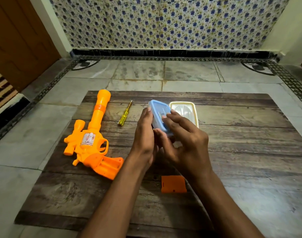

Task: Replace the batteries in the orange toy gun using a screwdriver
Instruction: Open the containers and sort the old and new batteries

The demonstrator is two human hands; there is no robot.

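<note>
While clasped in both hands (165,134), one blue-lidded box (161,115); nearby one orange toy gun (93,140), one screwdriver (124,114), one orange cover (173,184).

A wood-grain mat (232,152) lies on a pale, stained stone tile floor (138,71). Beyond the mat, a dark patterned floor border (164,58) runs along the foot of a wall covered in blue-flowered tiles (164,23). Left of the mat stands a brown wooden door (17,40). Light is dim and even.
</note>
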